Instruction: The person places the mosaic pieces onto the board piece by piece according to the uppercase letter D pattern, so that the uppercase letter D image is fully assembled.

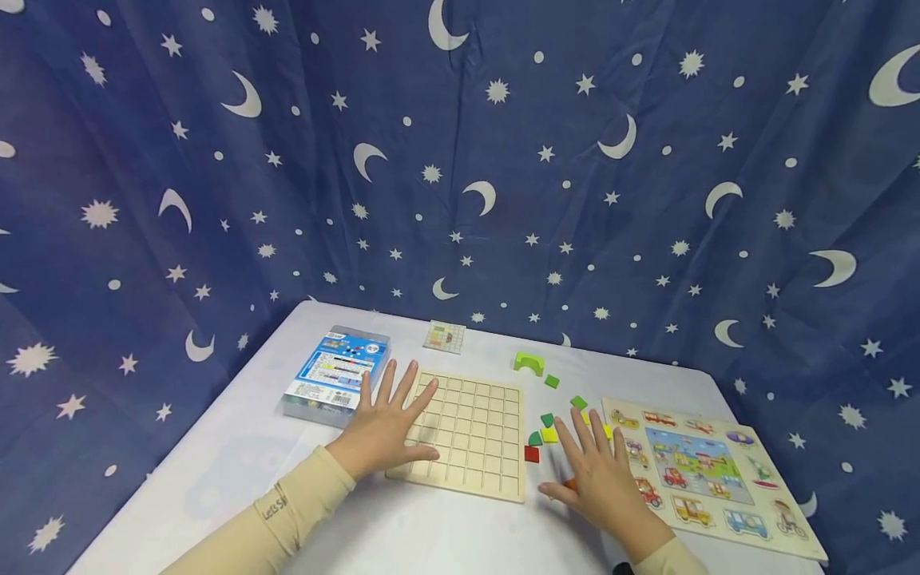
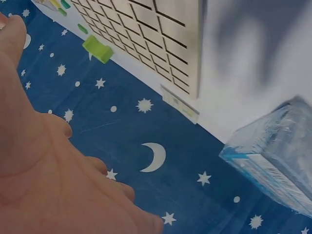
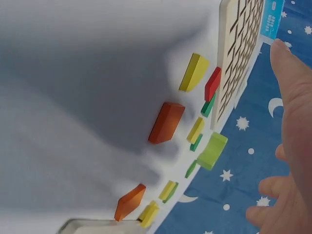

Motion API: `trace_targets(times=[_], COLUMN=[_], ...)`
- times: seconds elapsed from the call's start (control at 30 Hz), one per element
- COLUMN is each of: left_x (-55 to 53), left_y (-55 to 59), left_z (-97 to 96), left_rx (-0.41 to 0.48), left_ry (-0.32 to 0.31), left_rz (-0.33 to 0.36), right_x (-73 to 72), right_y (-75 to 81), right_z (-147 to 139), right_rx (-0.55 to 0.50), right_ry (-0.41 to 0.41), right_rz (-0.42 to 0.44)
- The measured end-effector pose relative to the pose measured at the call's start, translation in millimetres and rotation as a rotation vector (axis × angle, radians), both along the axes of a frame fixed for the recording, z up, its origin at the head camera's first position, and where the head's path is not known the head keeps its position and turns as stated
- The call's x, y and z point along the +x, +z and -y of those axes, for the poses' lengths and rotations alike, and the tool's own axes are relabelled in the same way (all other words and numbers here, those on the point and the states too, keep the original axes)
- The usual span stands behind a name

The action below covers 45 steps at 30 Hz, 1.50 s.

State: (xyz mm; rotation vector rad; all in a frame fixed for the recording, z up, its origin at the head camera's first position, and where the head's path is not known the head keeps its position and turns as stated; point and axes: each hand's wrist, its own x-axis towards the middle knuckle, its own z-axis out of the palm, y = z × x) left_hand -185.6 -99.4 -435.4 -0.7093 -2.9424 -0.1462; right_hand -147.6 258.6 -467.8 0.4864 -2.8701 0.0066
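Observation:
My left hand (image 1: 377, 431) is spread over the left side of a wooden grid board (image 1: 474, 435), fingers straight and holding nothing. In the left wrist view its palm (image 2: 58, 165) shows, with the board apart from it. My right hand (image 1: 605, 483), also spread with nothing in it, hovers over loose coloured blocks right of the board. A red square block (image 1: 531, 454) lies by the board's right edge, near yellow and green pieces. Below the hand, the right wrist view shows an orange block (image 3: 166, 123), a second orange block (image 3: 130, 202) and a yellow piece (image 3: 194, 72), largely hidden in the head view.
A clear box with a blue label (image 1: 338, 371) stands left of the board. A small pattern card (image 1: 444, 337) lies behind it. A light green arch block (image 1: 529, 363) is at the back. A vehicle picture puzzle (image 1: 707, 471) lies at the right. A starry curtain (image 1: 503, 160) hangs behind the table.

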Motion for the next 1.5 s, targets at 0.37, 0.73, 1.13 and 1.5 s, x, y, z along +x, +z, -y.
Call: trace_targets(times=[0.37, 0.73, 1.13, 1.5], left_x=[-9.3, -3.3, -9.6, -9.0], left_y=[-6.5, -26.3, -26.4, -33.2], left_z=[25.2, 25.7, 23.0, 10.4], left_rx=[0.061, 0.073, 0.066, 0.060], left_ry=[-0.006, -0.053, -0.063, -0.079], left_rz=[0.369, 0.364, 0.354, 0.360], right_x=[-35.0, -47.0, -40.3, -30.3], right_y=[15.0, 10.9, 14.1, 2.6], right_z=[-35.2, -76.4, -71.7, -60.0], right_rx=[0.009, -0.007, 0.035, 0.071], right_ry=[-0.055, -0.091, -0.121, -0.140], right_rz=[0.160, 0.277, 0.362, 0.389])
